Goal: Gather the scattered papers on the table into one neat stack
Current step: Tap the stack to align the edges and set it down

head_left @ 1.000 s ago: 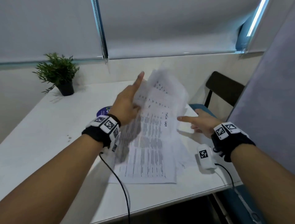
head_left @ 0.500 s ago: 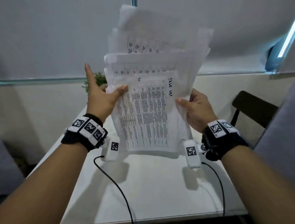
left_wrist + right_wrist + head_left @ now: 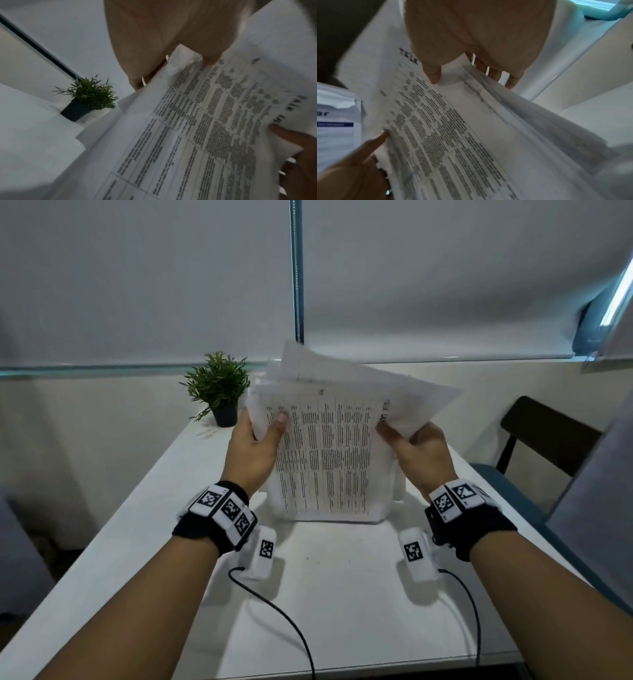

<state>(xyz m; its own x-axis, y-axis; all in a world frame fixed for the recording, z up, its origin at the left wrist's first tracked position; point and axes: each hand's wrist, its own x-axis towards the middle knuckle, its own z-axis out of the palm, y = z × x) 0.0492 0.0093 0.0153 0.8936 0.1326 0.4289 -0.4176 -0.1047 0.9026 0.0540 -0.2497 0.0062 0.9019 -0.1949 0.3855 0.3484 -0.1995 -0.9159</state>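
Note:
A bundle of printed papers stands on its lower edge on the white table, tilted away from me, its top sheets fanned and uneven. My left hand grips the bundle's left edge, thumb on the front sheet. On the right edge, my right hand pinches the sheets with the thumb in front. The left wrist view shows the printed front sheet under my left thumb. Through the right wrist view, the sheets spread apart below my right thumb, with fingers behind.
A small potted plant stands at the table's far left by the wall. A dark chair sits to the right of the table. Wrist-camera cables trail over the near table surface. Drawn blinds cover the window behind.
The bundle, held high in the air half a second ago, has come down so its lower edge meets the table. Both hands came down with it, keeping their grip on its sides.

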